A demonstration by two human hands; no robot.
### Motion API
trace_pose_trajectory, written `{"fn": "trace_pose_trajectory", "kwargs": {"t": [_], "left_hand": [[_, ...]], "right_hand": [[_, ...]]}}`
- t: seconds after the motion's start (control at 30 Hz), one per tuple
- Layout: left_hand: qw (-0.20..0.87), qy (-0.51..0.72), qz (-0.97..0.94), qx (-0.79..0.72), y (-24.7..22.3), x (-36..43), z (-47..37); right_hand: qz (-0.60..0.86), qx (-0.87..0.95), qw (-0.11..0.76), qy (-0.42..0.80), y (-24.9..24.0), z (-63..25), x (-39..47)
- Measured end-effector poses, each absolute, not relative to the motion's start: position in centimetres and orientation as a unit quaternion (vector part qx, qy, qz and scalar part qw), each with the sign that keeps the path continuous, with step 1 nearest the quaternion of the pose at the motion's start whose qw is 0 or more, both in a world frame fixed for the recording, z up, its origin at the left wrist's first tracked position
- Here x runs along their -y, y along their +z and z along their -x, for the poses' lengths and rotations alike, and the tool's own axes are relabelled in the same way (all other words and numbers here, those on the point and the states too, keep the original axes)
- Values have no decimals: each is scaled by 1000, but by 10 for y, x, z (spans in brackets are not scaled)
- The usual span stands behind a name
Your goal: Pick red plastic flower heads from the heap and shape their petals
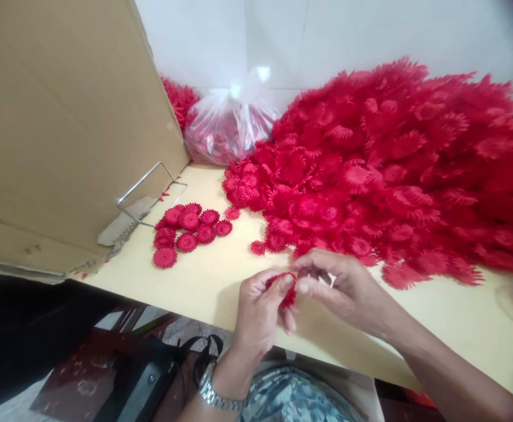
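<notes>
Workpiece, a red toothed piece [288,299], is held above the table [204,278], close to its front edge. Left hand [256,310] is closed on it, thumb pressed on top; right hand [348,290] has bent fingers at its rim (whether they pinch it, cannot tell). Step in hand, as judged: working the rim by fingertip. Next move appears to call for a steady left grip. Loose red pile [392,176] lies toward the back edge.

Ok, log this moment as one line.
left hand: holds red piece | right hand: at piece's edge | red discs: grouped on table | red pile: beyond right hand | plastic bag: left of pile
</notes>
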State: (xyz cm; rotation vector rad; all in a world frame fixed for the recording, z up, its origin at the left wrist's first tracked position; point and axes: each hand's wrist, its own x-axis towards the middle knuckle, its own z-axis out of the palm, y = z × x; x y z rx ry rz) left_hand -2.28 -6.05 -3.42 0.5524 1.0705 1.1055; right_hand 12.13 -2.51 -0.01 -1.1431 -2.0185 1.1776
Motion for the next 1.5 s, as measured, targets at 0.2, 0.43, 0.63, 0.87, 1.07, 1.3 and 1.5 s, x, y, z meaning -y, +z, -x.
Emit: {"fn": "trace_pose_trajectory", "kwargs": {"t": [0.2, 0.43, 0.63, 0.87, 1.07, 1.3, 1.5], "left_hand": [[698, 472, -249, -478, -38, 64, 22], [719, 491, -249, -424, -32, 62, 25], [680, 515, -238, -464, -29, 59, 26], [698, 499, -256, -444, -30, 61, 23], [687, 530, -217, -448, -31, 63, 25], [702, 530, -185, -438, -28, 59, 27], [681, 530, -210, -459, -34, 59, 27]], "right_hand": [[378, 729, 243, 516, -1, -117, 32], [452, 802, 295, 256, 16, -126, 4], [428, 793, 258, 350, 20, -125, 0], [383, 744, 280, 470, -2, -115, 16], [465, 753, 361, 294, 4, -125, 6], [502, 819, 264, -82, 16, -137, -38], [468, 839, 268, -70, 8, -136, -31]]}}
